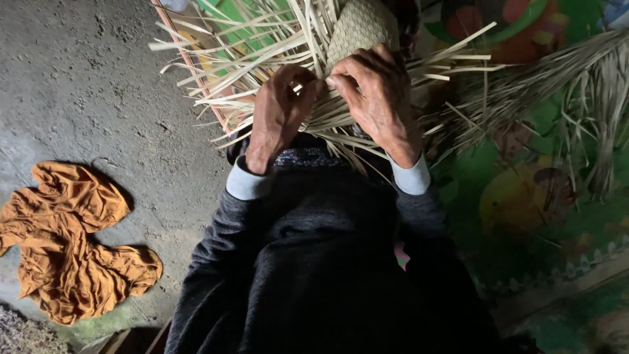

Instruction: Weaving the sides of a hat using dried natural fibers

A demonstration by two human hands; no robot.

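A half-woven piece of pale straw [359, 27] rests in front of my knees, with a tight plaited patch at the top and many loose strips fanning out to both sides. My left hand [278, 111] pinches loose strips [223, 72] at the edge of the weave. Right beside it, my right hand [379, 95] presses on the weave and grips a strip, its fingertips touching those of the left hand. Dark sleeves with pale cuffs cover both arms.
A crumpled orange cloth [65, 242] lies on the grey concrete floor at the left. A green patterned mat [544, 196] covers the right side. A bundle of dry straw [590, 98] lies on the mat at the upper right.
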